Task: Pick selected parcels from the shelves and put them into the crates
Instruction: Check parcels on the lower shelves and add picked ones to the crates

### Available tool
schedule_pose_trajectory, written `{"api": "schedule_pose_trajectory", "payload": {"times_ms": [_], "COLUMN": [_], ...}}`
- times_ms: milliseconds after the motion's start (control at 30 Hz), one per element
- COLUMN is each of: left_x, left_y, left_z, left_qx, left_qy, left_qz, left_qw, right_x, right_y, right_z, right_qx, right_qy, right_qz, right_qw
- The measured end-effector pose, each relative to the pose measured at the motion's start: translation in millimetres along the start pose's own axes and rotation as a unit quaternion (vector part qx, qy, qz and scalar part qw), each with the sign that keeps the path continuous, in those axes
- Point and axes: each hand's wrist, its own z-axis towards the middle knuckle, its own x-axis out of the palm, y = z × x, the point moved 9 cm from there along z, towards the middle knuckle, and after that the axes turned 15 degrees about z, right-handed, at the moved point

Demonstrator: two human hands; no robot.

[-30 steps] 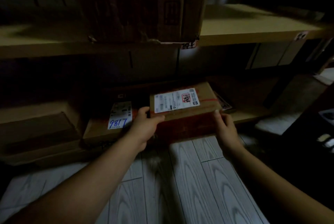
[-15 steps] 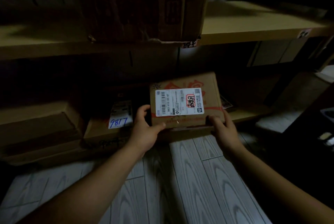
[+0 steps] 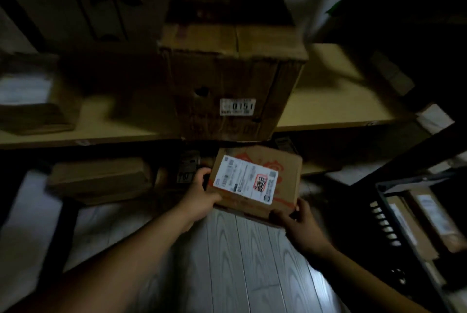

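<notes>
A flat brown cardboard parcel [image 3: 283,176] with a white shipping label and red print is held in the air in front of the lower shelf, its label face tilted toward me. My left hand [image 3: 202,196] grips its left edge, thumb on the front face. My right hand [image 3: 300,224] grips its bottom right corner from below. A dark plastic crate [image 3: 394,227] with slotted walls stands at the right on the floor, with parcels inside it.
A big worn carton [image 3: 227,80] marked 0151 sits on the upper shelf board [image 3: 336,100]. Flat brown boxes [image 3: 101,176] lie on the lower shelf at left. Another parcel [image 3: 32,105] sits upper left. Pale wood-grain floor [image 3: 247,262] lies below my arms.
The parcel came off the lower shelf and tipped up so its label faces me, then swung slightly right. My view rose, showing the upper shelf and the crate at right.
</notes>
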Motion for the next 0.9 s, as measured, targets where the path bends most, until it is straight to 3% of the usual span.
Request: {"api": "schedule_pose_trajectory", "payload": {"times_ms": [167,333,467,733,900], "left_x": [-34,-75,-116,-182,-203], "left_y": [-18,-65,-112,-199,-251], "left_z": [-95,-191,-259,-397,-489], "left_qx": [-0.056,-0.049,-0.017,0.111,0.187], "left_qy": [0.032,-0.003,-0.076,-0.194,-0.218], "left_qz": [-0.005,-0.020,-0.052,-0.068,-0.021], "left_qw": [0.998,0.999,0.996,0.972,0.958], "right_x": [18,11,15,-2,-24], "right_y": [41,96,168,289,322], "right_z": [-94,-168,-223,-341,-417], "right_qx": [0.049,0.073,0.038,-0.134,-0.167], "right_qy": [0.056,0.085,0.131,0.027,0.065], "right_qz": [-0.055,-0.068,-0.022,-0.025,0.046], "right_qw": [0.996,0.991,0.990,0.990,0.983]}}
